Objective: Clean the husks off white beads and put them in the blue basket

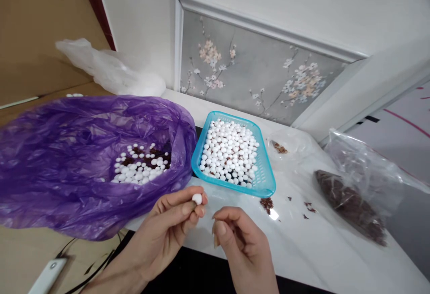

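Note:
My left hand point(178, 215) pinches a small white ball point(197, 199) between thumb and fingers, with something brownish just below it. Beside it, my right hand point(243, 244) is closed, thumb against curled fingers; whatever it may hold is hidden. Beyond both hands stands a turquoise plastic basket point(268, 182) heaped with similar white balls point(230, 150). To the left, a purple plastic bag point(67, 150) lies open, with more white balls point(139, 175) and dark reddish-brown bits inside.
At the right lies a clear bag of dark reddish-brown material point(349, 204). A small heap of brown bits point(267, 205) sits by the basket. Behind are another clear bag point(292, 144), white plastic point(114, 72) and a framed floral panel point(248, 70). A white device point(49, 276) with cables is lower left.

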Motion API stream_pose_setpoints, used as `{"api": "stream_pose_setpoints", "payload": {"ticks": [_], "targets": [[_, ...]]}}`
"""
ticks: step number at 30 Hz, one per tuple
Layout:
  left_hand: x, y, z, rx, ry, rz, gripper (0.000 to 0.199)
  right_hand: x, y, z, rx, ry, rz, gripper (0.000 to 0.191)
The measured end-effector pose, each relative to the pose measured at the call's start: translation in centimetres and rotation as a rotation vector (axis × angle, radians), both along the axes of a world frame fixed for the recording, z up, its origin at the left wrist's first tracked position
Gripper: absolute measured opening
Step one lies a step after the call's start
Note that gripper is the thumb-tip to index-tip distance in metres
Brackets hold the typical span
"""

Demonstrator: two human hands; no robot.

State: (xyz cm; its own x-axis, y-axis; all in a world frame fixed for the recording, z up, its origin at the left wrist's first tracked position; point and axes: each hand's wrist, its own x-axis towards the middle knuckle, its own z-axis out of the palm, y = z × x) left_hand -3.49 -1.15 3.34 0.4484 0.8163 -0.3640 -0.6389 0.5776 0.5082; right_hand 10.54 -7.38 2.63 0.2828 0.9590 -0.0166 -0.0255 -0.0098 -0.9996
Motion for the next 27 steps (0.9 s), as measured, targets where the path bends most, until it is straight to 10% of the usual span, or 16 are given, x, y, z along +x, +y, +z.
{"api": "stream_pose_setpoints", "payload": {"ticks": [10, 16, 21, 27], "targets": [[0.2, 0.6, -0.1, 0.11, 0.121, -0.015, 0.026, 1.3, -0.5, 0.2, 0.059, -0.144, -0.072, 0.02], [3.0, 4.0, 1.6, 0.74, 0.74, 0.114, 0.028, 9.2, -1.2, -1.5, -0.077, -0.556, -0.55, 0.032], [5.5, 5.9, 2.0, 1.388, 1.206, 0.209, 0.029, 13.1, -1.1, -5.3, -0.281, -0.985, -0.379, 0.033], [2.2, 5.7, 3.2, 1.38, 1.302, 0.226, 0.027, 15.3, -0.7, -8.0, -0.314, -1.078, -0.289, 0.03]]}}
